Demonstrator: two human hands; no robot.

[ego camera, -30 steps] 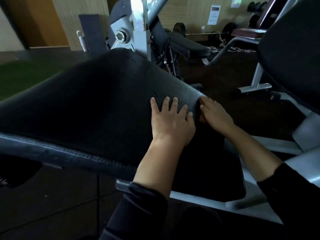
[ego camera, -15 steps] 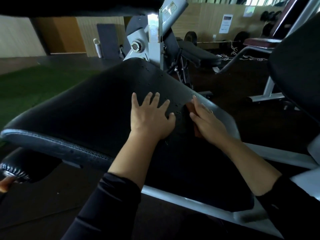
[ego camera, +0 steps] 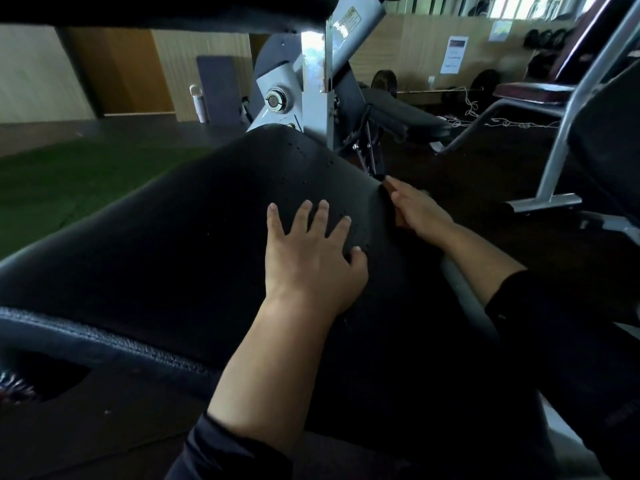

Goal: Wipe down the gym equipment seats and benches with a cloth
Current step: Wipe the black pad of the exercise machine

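The left hand (ego camera: 311, 261) lies flat on the black padded bench (ego camera: 173, 244), fingers (ego camera: 304, 216) spread wide. At its two o'clock, the right hand (ego camera: 419, 211) rests on the pad's edge, fingers straight, over a brownish cloth (ego camera: 399, 221) barely showing beneath.

Dim gym hall. Pale wood-panelled wall (ego camera: 408, 50) at the back, with a white notice (ego camera: 454, 54) pinned to it and a brown door (ego camera: 121, 71) at far left. Green turf (ego camera: 69, 181) on the left, dark floor (ego camera: 485, 174) on the right. White bottle (ego camera: 200, 103) standing by a dark mat (ego camera: 218, 88) leaning on the wall. Barbell plates (ego camera: 384, 83) low along the wall. Daylight from high windows (ego camera: 509, 6) at top right.
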